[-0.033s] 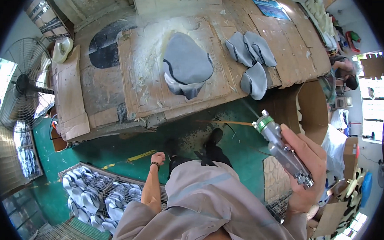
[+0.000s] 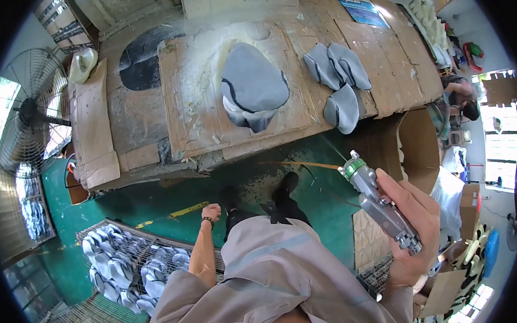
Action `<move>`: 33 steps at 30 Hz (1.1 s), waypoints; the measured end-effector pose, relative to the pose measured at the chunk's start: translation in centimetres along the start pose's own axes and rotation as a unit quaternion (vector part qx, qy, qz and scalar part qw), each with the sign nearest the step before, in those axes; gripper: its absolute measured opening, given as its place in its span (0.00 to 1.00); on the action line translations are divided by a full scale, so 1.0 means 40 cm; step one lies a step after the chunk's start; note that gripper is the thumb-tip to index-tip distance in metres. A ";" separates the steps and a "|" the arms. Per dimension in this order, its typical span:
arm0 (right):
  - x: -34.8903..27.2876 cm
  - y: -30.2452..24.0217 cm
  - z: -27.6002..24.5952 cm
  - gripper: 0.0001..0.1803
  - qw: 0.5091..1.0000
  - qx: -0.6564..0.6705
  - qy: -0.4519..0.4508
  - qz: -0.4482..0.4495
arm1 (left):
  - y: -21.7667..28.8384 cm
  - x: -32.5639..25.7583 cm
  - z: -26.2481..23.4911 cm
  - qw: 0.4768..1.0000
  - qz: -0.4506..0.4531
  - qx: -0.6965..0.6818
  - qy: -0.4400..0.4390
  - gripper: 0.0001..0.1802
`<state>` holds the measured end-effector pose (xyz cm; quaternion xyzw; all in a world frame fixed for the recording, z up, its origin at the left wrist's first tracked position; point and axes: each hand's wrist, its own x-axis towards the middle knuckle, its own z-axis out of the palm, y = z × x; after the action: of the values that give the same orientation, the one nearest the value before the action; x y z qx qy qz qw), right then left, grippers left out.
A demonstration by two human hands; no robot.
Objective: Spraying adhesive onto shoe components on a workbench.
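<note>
Fingers of our right hand (image 2: 413, 228) are wrapped tight around a metal spray gun (image 2: 379, 203), which we hold up at our right side, its green-ringed nozzle tilted up and to the left, toward the workbench (image 2: 137, 126). The gun hangs in the air above the green floor (image 2: 169, 198), well apart from the bench edge.

Our left hand (image 2: 211, 211) hangs down by our side with its fingers curled loosely together into a soft fist, holding nothing that we can see; a dark band sits at the wrist.

On the bench, a sheet of cardboard dusted with pale residue carries a large grey shoe-upper piece (image 2: 253, 88). To its right lie three smaller grey shoe pieces (image 2: 339, 78), overlapping one another near the bench edge.

Below our left hand, a wire rack (image 2: 142, 255) holds rows of grey-and-white shoe parts. A standing fan (image 2: 27, 114) is at the far left. An open cardboard box (image 2: 414, 140) stands to the right of the bench, and another person (image 2: 463, 99) is bent over work beyond it.
</note>
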<state>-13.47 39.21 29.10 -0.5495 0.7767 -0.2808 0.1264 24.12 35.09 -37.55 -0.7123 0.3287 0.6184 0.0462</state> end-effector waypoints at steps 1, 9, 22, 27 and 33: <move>0.001 -0.036 0.016 0.32 0.999 0.006 -0.018 -0.032 | -0.009 0.019 -0.018 1.000 0.021 -0.009 -0.013 0.14; -0.059 -0.241 0.098 0.36 0.987 -0.109 -0.061 -0.096 | -0.083 0.085 -0.104 0.997 0.010 -0.056 -0.050 0.13; -0.255 -0.258 0.088 0.37 0.979 -0.121 -0.119 -0.112 | -0.163 0.025 -0.135 0.998 -0.024 -0.006 -0.054 0.14; -0.332 -0.184 0.061 0.39 0.988 -0.075 -0.100 -0.087 | -0.077 0.010 -0.118 0.999 0.033 0.010 -0.036 0.13; -0.387 -0.085 0.001 0.40 0.995 -0.033 -0.084 -0.046 | 0.084 -0.007 -0.070 0.989 0.139 -0.031 -0.044 0.14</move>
<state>-5.15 52.71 29.26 -0.6098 0.7465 -0.2132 0.1598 24.71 31.26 -35.51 -0.6333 0.4025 0.6592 -0.0481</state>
